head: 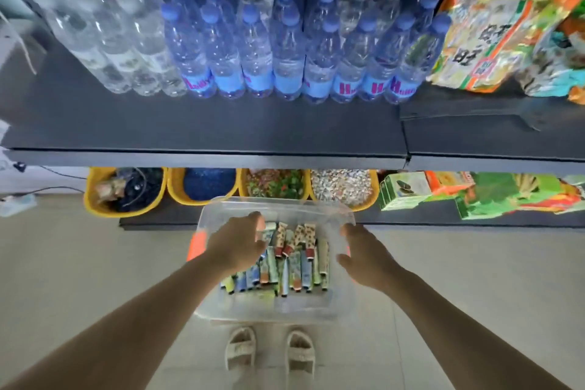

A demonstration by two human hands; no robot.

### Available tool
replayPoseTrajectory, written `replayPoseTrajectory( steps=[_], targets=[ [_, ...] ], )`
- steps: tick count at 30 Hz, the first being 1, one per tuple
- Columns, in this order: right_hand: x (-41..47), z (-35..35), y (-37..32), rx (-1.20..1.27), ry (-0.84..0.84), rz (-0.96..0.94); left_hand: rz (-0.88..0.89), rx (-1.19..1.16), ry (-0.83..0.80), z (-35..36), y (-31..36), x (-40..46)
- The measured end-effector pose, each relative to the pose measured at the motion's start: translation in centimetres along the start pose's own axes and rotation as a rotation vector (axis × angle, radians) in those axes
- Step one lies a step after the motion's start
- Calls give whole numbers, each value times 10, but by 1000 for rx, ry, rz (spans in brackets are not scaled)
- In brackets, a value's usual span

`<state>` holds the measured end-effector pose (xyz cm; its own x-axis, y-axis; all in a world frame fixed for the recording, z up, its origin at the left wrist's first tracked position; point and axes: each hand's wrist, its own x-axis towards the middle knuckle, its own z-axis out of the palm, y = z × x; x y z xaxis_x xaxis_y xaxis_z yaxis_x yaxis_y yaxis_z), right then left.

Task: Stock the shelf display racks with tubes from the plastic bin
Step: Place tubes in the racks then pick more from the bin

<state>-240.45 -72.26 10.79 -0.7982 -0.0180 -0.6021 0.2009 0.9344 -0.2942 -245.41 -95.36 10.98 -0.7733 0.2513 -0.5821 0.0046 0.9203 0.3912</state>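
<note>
A clear plastic bin (pixel 278 204) with orange side latches stands on the floor in front of my feet. Inside it lie several small patterned tubes (pixel 286 266), most side by side, a few heaped at the far end. My left hand (pixel 235 245) reaches into the bin's left side, fingers extended over the tubes, touching or nearly touching the far ones. At the bin's right wall hovers my right hand (pixel 357 258), fingers relaxed and holding nothing. No display rack is visible.
A dark shelf (pixel 202 136) above holds rows of water bottles (pixel 253 41) and snack bags (pixel 500 28). The bottom shelf carries yellow tubs (pixel 126 190) of loose goods and green boxes (pixel 408 190). A power strip (pixel 17 204) lies on the floor at left.
</note>
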Motion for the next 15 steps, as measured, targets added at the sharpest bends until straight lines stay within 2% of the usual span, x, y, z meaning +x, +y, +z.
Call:
replayPoseTrajectory(
  steps=[4,9,15],
  targets=[
    [41,53,31,58,-82,34,-92,-51,-28,65,-12,36],
    [104,115,52,131,-106,60,-107,-80,-41,142,-26,97],
    [185,189,62,227,13,135,-61,-112,38,216,-46,183]
  ],
)
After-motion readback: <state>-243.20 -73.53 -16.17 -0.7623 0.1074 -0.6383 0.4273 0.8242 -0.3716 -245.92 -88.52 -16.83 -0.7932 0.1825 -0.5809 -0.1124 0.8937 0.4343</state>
